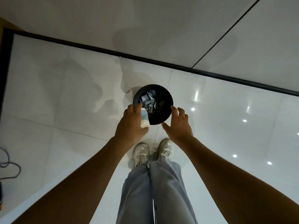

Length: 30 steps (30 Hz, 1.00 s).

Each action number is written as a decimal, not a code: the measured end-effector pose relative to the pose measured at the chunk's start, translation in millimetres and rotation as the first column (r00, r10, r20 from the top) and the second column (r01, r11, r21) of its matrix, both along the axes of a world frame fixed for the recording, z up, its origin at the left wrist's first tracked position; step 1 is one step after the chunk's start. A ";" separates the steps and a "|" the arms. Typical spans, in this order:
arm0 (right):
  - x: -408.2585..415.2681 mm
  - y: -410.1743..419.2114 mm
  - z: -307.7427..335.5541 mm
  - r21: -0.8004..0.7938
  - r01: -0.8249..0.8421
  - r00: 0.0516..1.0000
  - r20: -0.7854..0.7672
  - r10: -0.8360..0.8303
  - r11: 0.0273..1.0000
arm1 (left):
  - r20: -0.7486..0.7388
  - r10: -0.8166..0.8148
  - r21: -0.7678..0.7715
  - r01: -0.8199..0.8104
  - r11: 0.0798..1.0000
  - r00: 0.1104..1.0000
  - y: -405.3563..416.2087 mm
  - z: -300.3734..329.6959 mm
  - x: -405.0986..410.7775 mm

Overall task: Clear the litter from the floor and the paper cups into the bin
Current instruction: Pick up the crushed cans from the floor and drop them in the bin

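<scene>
A: Head view, straight down. Black round bin (161,101) on the glossy white tiled floor (64,102), just ahead of two pale trainers (141,154).

B: Inside the bin?

A: Crumpled litter (149,101), bluish-white, lying against the left inner wall. Rest of the inside too dark to make out.

B: And the hands?

A: Left hand (131,125) above the bin's near-left rim, fingers curled round a pale blue and white paper cup (144,118). Cup partly hidden by the fingers, overlapping the rim. Right hand (178,125) at the near-right rim, fingers spread and relaxed, gripping nothing. Cannot tell whether touching the rim or merely just above it.

B: Anything blocking the way?

A: Only the two forearms, crossing the lower half and covering part of the floor. Light jeans (161,191) between them, running down to the trainers.

B: Round about?

A: Dark skirting strip (145,59) running diagonally along the foot of a white wall (145,21). Thin dark seam slanting up the wall at upper right. Blue cable (9,165) looped on the floor at the far left edge, well apart from the bin. Bright ceiling-light reflections (244,120) dotted over the tiles at right. Soft shadows on tiles and wall beyond the bin.

B: Labels, brand marks, writing?

A: Nothing legible on bin, cup or shoes.
</scene>
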State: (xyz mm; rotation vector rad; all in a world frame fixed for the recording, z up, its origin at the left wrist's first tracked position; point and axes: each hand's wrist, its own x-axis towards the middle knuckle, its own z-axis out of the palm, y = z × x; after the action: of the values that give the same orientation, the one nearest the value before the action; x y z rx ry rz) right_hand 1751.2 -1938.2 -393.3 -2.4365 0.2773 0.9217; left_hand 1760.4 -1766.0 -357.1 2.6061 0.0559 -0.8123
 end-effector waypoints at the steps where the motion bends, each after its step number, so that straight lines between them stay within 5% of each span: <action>1: -3.4 -7.1 1.1 -0.002 0.020 1.000 -0.010 -0.020 1.000 | 0.011 -0.024 0.009 0.024 1.000 1.000 -7.3 -4.8 7.2; 7: -14.0 -37.6 8.2 0.015 0.092 0.996 -0.016 -0.092 0.996 | -0.203 -0.076 0.136 0.105 0.985 0.976 -39.8 -32.7 34.7; 16: -30.5 -40.3 40.3 -0.050 0.204 0.978 -0.023 -0.206 0.978 | 0.006 -0.360 0.087 0.359 0.929 0.933 -57.0 -2.7 3.0; 30: -104.6 -47.0 169.3 -0.134 0.490 0.872 0.069 -0.485 0.861 | 0.002 -0.808 0.137 0.800 0.584 0.589 -114.1 130.2 -15.7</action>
State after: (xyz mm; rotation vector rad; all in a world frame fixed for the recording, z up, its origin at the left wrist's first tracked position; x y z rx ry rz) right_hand 1646.6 -1985.1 -224.0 -2.3331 0.9337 0.6475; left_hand 1744.8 -1880.1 -226.9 2.7180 -1.2408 -1.0099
